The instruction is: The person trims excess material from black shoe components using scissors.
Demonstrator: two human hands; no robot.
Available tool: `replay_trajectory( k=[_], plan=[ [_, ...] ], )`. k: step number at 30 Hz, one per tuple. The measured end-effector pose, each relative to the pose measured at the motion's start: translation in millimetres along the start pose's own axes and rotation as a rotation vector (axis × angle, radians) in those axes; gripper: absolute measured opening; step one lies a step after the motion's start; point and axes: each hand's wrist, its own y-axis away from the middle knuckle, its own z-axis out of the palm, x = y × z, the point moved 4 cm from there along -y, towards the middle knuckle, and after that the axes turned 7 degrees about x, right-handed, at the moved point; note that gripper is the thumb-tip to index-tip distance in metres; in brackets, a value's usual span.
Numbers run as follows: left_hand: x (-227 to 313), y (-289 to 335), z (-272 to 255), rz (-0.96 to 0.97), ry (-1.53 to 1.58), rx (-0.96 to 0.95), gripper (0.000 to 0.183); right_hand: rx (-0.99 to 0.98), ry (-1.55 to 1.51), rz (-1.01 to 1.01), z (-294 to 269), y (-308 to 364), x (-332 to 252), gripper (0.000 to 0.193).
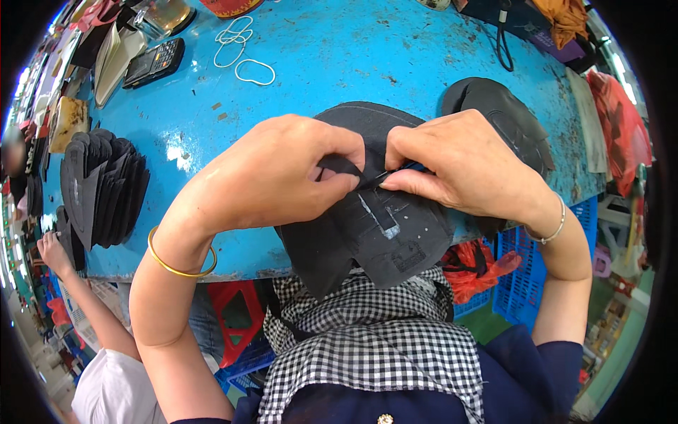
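Observation:
A black flat shaped piece (332, 244), like a cut shoe upper, hangs partly over the table's near edge in front of me. My left hand (282, 169) pinches a narrow black strip of it between thumb and fingers. Close beside it, my right hand (459, 166) pinches the same piece, its thumb and forefinger pressed together. Between the two hands the material is lifted and folded. A slot with whitish marks and a small printed patch show on the piece below my fingers. Some of the piece is hidden under my hands.
The blue table (296, 63) holds a stack of black pieces (106, 187) at left and more black pieces (494, 116) at right. A calculator (154, 63), a notebook (116, 60) and white elastic loops (236, 46) lie farther back. A co-worker's hand (53, 251) is at far left. Blue crates (519, 275) stand below.

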Motion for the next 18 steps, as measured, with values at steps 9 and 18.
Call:
replay_trajectory(
  k=[9, 18],
  plan=[
    [-3.4, 37.1, -44.0, -0.321, 0.462, 0.396, 0.011, 0.239, 0.473, -0.228, 37.8, 33.2, -70.9, 0.023],
    [29.2, 60.9, -65.8, -0.08, 0.492, 0.67, 0.017, 0.28, 0.466, -0.119, 43.4, 32.0, -78.0, 0.022]
  ],
)
